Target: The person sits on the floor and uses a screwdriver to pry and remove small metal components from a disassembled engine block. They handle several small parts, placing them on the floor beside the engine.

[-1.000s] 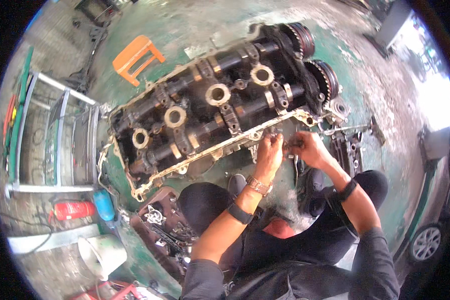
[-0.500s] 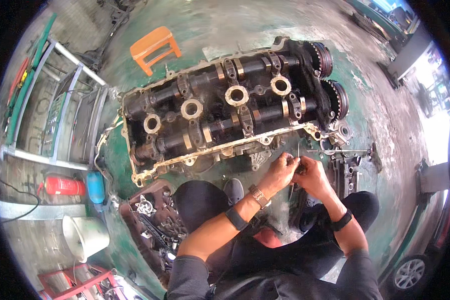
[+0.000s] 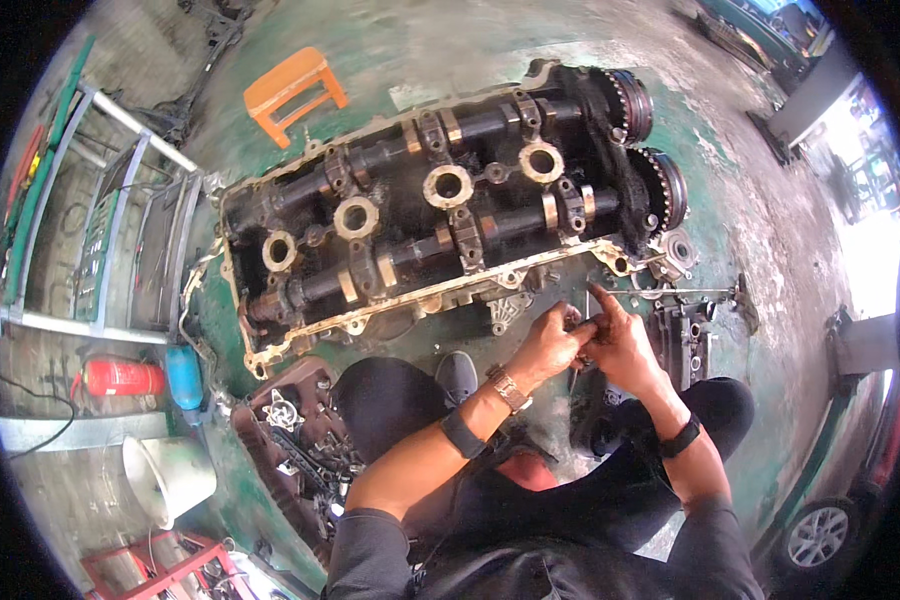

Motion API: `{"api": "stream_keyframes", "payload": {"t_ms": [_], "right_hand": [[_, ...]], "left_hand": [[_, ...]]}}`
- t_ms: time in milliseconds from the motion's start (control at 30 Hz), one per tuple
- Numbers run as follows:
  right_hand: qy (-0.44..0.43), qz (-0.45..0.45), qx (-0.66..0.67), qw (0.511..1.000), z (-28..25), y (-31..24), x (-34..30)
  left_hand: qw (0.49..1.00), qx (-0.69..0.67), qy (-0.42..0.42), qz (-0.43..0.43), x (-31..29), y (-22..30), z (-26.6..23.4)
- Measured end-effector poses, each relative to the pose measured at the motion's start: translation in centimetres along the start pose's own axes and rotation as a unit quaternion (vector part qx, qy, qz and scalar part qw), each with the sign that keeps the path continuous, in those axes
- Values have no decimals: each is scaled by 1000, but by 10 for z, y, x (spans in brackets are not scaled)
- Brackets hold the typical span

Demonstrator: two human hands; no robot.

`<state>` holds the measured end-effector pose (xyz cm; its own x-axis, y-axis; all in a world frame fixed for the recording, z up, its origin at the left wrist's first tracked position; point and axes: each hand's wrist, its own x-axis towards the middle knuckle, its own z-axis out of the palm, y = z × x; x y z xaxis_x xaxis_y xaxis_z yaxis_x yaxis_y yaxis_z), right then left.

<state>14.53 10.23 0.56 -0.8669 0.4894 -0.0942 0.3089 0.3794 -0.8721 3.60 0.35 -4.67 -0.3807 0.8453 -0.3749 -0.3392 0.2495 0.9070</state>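
My left hand (image 3: 550,342) and my right hand (image 3: 622,347) meet in front of my right knee, just off the near edge of a big cylinder head (image 3: 448,268). My left fingers are closed in a pinch around something small and dark, mostly hidden. A thin metal rod (image 3: 586,302) sticks up between the hands. The right hand's index finger stretches upward while its other fingers curl in against the left fingertips; what they grip is hidden. Two dark camshafts (image 3: 385,155) lie along the head, with toothed sprockets (image 3: 660,188) at its right end.
At left are an orange stool (image 3: 295,90), a red fire extinguisher (image 3: 120,378), a blue bottle (image 3: 184,380) and a white bucket (image 3: 170,480). A brown tray (image 3: 260,455) of metal parts sits by my left leg. More engine parts (image 3: 682,345) lie right of my hands.
My right index finger has straightened upward from a curled position. The hands remain together. The whole view has shifted, so the cylinder head appears slightly farther left.
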Motion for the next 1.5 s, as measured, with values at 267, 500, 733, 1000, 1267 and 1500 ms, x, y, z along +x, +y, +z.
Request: {"api": "stream_keyframes", "payload": {"t_ms": [267,500,733,1000,1267,1500], "right_hand": [[11,7,-88,996,-6,-21,3],[36,-87,-101,990,-23,-28,9],[183,-47,30,981,-52,-43,-1],[181,-230,-159,943,-83,-134,17],[47,-374,-367,851,-71,-165,78],[-17,-348,-378,858,-68,-158,95]], "left_hand": [[994,-85,-40,-48,-14,34,-8],[996,-71,30,35,-15,44,-14],[991,-119,65,4,-15,55,-19],[985,-168,26,23,-16,60,-7],[983,-177,38,16,-20,61,-13],[988,-145,34,29,-15,57,-19]]}}
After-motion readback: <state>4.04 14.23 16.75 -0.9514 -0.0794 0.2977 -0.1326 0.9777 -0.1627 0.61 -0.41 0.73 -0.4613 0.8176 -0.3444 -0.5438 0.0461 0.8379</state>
